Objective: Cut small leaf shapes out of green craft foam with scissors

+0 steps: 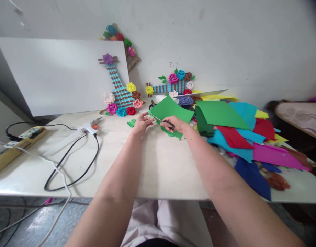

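My right hand is closed round the black handles of a pair of scissors, whose blades point left along the edge of a green sheet. The left corner of that sheet is pinched by my left hand, close to the scissor tips. Whether the sheet is felt, foam or paper I cannot tell. Small green cut pieces lie just left of my left hand. Another green scrap rests on the table under my right hand.
Coloured sheets are heaped at the right. On the left are a white glue gun with looping cords and a yellow power strip. Flower-trimmed guitar shapes lean at the back, beside a white board.
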`<control>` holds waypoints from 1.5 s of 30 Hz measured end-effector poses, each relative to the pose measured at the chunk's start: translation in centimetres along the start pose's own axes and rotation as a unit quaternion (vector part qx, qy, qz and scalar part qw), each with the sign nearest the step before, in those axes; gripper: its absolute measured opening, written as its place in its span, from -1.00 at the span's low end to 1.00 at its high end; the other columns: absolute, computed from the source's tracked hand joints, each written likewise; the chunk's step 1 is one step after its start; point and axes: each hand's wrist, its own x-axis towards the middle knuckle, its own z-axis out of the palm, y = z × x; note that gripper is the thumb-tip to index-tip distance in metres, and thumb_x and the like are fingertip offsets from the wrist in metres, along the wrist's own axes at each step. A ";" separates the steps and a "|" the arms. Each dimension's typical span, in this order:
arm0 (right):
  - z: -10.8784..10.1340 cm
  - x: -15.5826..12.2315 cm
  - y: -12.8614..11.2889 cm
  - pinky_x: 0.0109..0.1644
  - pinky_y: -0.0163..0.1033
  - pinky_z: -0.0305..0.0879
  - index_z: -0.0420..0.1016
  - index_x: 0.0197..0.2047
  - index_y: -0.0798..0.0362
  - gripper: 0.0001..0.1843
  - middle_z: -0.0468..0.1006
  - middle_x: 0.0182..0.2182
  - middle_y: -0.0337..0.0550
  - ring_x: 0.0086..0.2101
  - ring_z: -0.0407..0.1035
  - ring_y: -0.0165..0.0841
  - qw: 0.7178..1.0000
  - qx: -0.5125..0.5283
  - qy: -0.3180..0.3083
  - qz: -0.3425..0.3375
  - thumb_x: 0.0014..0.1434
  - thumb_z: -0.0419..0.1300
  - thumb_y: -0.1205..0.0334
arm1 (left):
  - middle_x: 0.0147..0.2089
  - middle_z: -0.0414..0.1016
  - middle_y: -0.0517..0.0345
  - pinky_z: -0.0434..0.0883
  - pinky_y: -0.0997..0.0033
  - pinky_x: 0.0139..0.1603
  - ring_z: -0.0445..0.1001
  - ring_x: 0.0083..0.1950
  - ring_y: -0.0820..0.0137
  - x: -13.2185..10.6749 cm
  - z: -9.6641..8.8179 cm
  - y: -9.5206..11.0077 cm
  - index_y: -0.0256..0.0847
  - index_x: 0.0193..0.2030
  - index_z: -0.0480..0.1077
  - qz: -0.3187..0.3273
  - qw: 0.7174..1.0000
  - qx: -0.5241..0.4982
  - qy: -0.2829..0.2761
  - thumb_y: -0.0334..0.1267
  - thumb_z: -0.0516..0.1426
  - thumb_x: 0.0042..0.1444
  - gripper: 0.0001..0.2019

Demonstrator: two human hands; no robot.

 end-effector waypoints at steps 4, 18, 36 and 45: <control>-0.2 0.0 0.0 -0.76 -0.43 -0.05 0.39 -0.48 0.14 -0.86 0.30 -0.75 -0.34 -0.78 0.05 -0.57 1.000 -0.001 0.003 0.010 0.03 0.20 0.24 | -0.53 0.40 0.33 0.36 0.46 -0.39 0.43 -0.46 0.50 0.0 -0.2 0.1 -0.23 -0.16 0.22 -0.002 1.000 -0.002 -0.008 -0.44 0.33 -0.32 -0.47; -0.5 -0.1 -0.1 -0.77 -0.45 -0.06 0.40 -0.46 0.15 -0.88 0.31 -0.78 -0.36 -0.80 0.03 -0.58 0.999 -0.008 -0.026 0.030 0.00 0.23 0.28 | -0.55 0.38 0.19 0.46 0.27 -0.29 0.39 -0.51 0.45 0.2 -1.1 1.0 -0.24 -0.35 0.33 -0.077 0.994 -0.073 -0.009 -0.16 0.23 -0.12 -0.75; -0.5 -1.2 -1.4 -0.77 -0.46 0.00 0.45 -0.42 0.18 -0.97 0.30 -0.77 -0.35 -0.80 0.04 -0.58 0.992 -0.039 -0.086 0.080 0.01 0.21 0.38 | -0.52 0.43 0.13 0.46 0.35 -0.41 0.43 -0.47 0.43 0.5 -2.1 1.1 -0.29 -0.55 0.33 -0.080 0.996 0.004 0.028 -0.42 0.18 -0.23 -0.93; -0.6 -1.3 -1.6 -0.74 -0.46 -0.01 0.48 -0.33 0.22 -0.90 0.32 -0.75 -0.35 -0.79 0.06 -0.59 0.990 -0.056 -0.095 0.089 0.02 0.23 0.38 | -0.57 0.43 0.13 0.44 0.40 -0.42 0.41 -0.53 0.45 0.6 -1.9 1.4 -0.33 -0.56 0.36 -0.110 0.994 0.016 0.021 -0.41 0.15 -0.25 -0.96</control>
